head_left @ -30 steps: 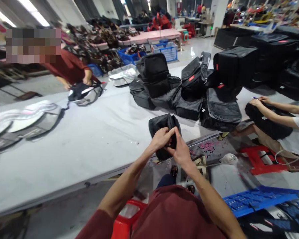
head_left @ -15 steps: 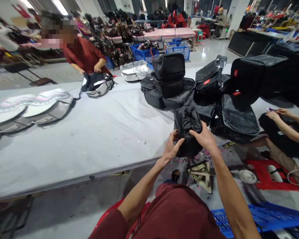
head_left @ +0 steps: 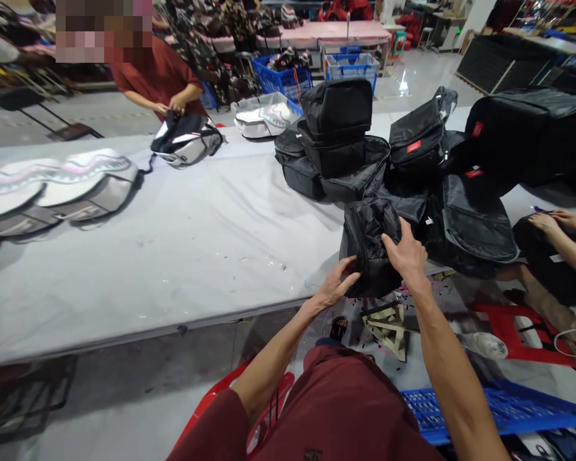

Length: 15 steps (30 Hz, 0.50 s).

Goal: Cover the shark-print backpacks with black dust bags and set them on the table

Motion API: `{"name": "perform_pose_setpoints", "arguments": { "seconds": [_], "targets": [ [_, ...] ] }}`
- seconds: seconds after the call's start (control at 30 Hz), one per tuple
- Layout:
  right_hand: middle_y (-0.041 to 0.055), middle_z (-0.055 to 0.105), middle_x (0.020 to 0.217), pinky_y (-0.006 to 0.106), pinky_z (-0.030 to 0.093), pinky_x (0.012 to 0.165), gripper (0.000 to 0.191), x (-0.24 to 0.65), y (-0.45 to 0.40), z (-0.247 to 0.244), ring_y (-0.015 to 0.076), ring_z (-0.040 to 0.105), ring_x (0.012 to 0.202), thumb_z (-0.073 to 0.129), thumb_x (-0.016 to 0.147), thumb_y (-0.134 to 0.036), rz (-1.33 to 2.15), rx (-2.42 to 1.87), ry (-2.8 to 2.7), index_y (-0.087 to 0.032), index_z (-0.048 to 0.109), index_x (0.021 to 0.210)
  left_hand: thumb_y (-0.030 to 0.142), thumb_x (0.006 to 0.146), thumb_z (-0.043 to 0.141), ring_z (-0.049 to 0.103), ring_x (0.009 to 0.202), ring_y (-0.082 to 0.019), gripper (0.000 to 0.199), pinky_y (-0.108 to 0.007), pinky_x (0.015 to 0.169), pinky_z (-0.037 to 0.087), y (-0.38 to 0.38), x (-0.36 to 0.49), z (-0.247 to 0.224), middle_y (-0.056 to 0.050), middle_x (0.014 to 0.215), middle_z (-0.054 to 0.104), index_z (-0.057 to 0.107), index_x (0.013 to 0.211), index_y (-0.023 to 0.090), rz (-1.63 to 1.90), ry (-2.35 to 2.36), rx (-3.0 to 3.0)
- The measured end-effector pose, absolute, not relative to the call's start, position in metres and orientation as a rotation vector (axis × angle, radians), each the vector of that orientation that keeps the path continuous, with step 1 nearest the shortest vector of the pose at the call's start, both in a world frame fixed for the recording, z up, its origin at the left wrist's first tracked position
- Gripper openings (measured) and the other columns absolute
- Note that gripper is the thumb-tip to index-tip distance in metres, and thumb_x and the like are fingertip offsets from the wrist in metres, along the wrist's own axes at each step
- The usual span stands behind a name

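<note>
A small black bag (head_left: 372,256) is held at the table's front edge, its top facing me and its fabric creased. My left hand (head_left: 338,282) grips its left side, thumb and fingers on the edge. On its right side my right hand (head_left: 406,253) has the thumb over the top and the fingers round the far side. Right behind it, a stack of black bags (head_left: 336,128) rests on the table. Close by on the right lies an opened black bag (head_left: 480,221) with a grey lining.
White-grey bags (head_left: 91,186) line the left of the white table (head_left: 196,256). Across it, a person (head_left: 160,77) handles a black-and-white bag (head_left: 187,144). Another person's hands (head_left: 550,221) work at right. A red stool (head_left: 513,333) and blue basket (head_left: 489,413) stand below.
The view has tilted down and shifted slightly. Both hands still hold the small black bag; my right hand has turned a little on its side. The person across has moved their hands on their bag.
</note>
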State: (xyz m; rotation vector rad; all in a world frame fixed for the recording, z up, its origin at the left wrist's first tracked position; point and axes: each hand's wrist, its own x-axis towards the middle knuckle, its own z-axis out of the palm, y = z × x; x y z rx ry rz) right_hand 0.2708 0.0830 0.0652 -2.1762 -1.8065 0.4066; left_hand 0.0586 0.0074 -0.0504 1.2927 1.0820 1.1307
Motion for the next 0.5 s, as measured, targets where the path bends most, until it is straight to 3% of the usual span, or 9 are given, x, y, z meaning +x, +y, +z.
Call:
{"name": "perform_pose_setpoints", "arguments": {
  "seconds": [0.2,0.37,0.5],
  "targets": [
    [0.0178,0.082,0.127,0.051,0.058,0.103,0.074,0.270,0.090,0.060,0.0404,0.079,0.116,0.061,0.108,-0.055,0.410,-2.193,-1.751,-0.028,0.045,0.174,0.041,0.100,0.074,0.073,0.112,-0.025,0.060,-0.046,0.109,0.060,0.005,0.064,-0.071,-0.010,0.134,0.073,0.060,0.156,0.023,1.165,1.130,1.542],
    [0.0188,0.068,0.157,0.053,0.054,0.120,0.068,0.270,0.070,0.064,0.0337,0.067,0.142,0.055,0.109,-0.056,0.388,-1.720,-1.618,-0.019,0.052,0.167,0.039,0.103,0.071,0.074,0.112,-0.025,0.052,-0.044,0.107,0.062,0.002,0.064,-0.070,-0.010,0.131,0.075,0.062,0.153,0.024,1.182,1.168,1.580],
    [0.0107,0.072,0.147,0.059,0.059,0.116,0.055,0.289,0.008,0.094,0.0304,0.070,0.135,0.052,0.114,-0.056,0.409,-1.313,-1.464,-0.035,0.056,0.165,0.038,0.102,0.072,0.076,0.109,-0.025,0.052,-0.043,0.105,0.064,0.001,0.064,-0.069,-0.009,0.127,0.077,0.064,0.151,0.024,1.204,1.178,1.538]
  ]
}}
